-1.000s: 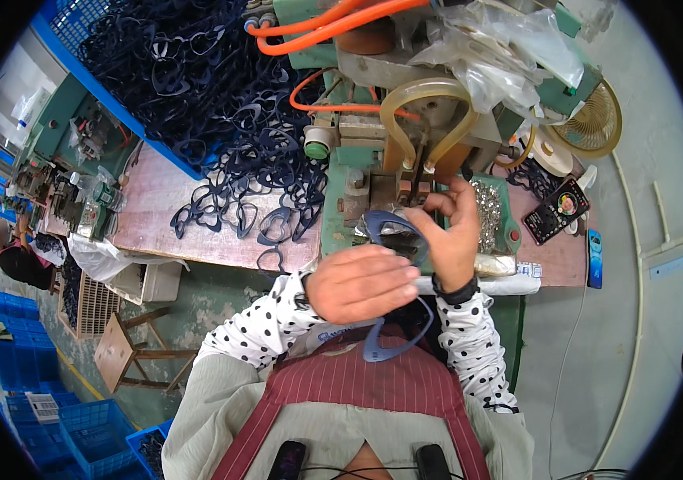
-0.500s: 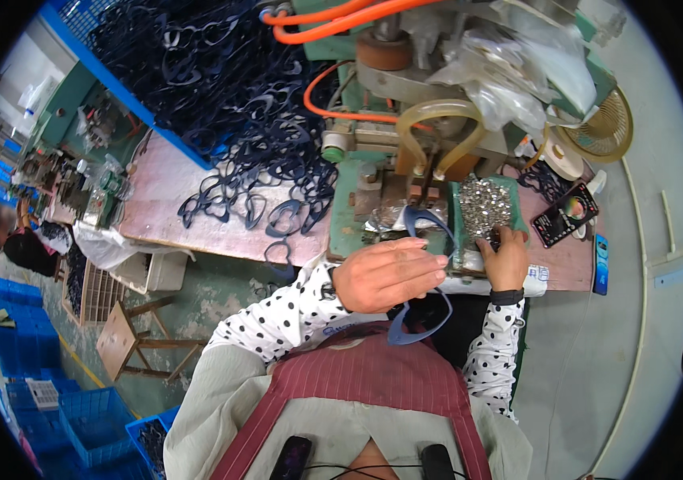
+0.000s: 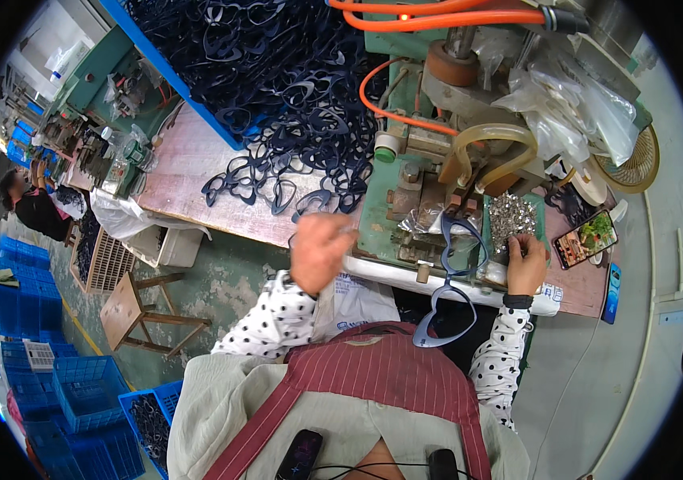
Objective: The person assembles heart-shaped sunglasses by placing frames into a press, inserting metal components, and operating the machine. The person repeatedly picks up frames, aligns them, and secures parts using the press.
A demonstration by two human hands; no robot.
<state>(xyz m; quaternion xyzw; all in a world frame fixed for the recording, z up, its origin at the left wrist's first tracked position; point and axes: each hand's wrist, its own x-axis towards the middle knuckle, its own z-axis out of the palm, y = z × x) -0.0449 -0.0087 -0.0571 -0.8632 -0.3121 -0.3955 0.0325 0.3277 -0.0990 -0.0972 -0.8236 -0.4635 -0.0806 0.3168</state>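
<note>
My left hand (image 3: 321, 248) hovers at the table's front edge, back toward the camera and fingers curled, just below the loose dark blue heart-shaped glasses frames (image 3: 277, 188). Whether it grips one is hidden. My right hand (image 3: 525, 260) rests at the heap of small silver metal parts (image 3: 511, 214), fingertips in the heap. One blue heart-shaped frame (image 3: 447, 300) lies on the green press machine (image 3: 393, 200), and its lower half hangs over the front edge between my hands.
A blue bin (image 3: 277, 64) heaped with dark frames fills the far table. Orange hoses (image 3: 437, 16) and a plastic bag (image 3: 565, 104) sit on the machine. A phone (image 3: 585, 238) lies at the right. A wooden stool (image 3: 133, 308), blue crates (image 3: 85, 384) and another person (image 3: 33, 208) are on the left.
My left hand let go of the blue frame and moved left toward the loose frames. The frame now rests on the machine. My right hand stays at the silver parts.
</note>
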